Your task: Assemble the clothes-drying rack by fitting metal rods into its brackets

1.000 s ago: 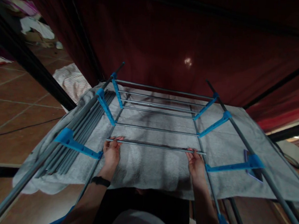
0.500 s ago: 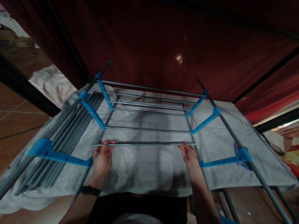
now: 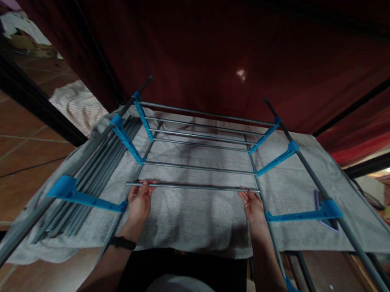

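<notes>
Over cloth [image 3: 188, 226]: left hand [image 3: 139, 201], right hand [image 3: 253, 204] gripping rod [image 3: 196, 187].

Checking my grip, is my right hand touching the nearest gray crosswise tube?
Touching: the head view shows your right hand pinching the gray tube near its right end.

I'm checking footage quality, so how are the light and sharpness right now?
In the head view, light is dim; one glare spot marks the red backdrop; soft shadows cross the grey cloth; the upper-left white cloth looks blurry; the held rod is clearer.
</notes>
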Tool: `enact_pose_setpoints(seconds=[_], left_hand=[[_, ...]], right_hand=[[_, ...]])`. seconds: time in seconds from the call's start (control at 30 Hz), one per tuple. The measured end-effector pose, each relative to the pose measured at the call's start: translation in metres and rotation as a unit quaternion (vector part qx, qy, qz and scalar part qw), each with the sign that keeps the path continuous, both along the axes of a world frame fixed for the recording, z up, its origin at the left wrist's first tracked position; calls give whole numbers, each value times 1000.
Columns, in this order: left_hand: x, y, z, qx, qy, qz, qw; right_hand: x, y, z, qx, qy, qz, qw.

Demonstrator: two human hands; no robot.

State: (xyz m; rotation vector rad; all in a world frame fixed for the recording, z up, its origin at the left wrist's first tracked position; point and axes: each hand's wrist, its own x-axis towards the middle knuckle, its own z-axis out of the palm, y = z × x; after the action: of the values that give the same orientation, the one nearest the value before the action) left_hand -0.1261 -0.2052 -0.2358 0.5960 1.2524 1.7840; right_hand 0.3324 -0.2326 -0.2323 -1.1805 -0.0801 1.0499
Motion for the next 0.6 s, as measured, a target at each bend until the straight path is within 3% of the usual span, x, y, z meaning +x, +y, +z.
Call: enact_pose_setpoints(seconds=[0.33,0.6], left_hand=[[5,-6,5,-31,-54,-14,998],[10,-10,17,-34,-68,-41,996]], right_hand=[[2,-6,-8,6,-25,-19,999],[21,-6,-21,17,-30,22,999]])
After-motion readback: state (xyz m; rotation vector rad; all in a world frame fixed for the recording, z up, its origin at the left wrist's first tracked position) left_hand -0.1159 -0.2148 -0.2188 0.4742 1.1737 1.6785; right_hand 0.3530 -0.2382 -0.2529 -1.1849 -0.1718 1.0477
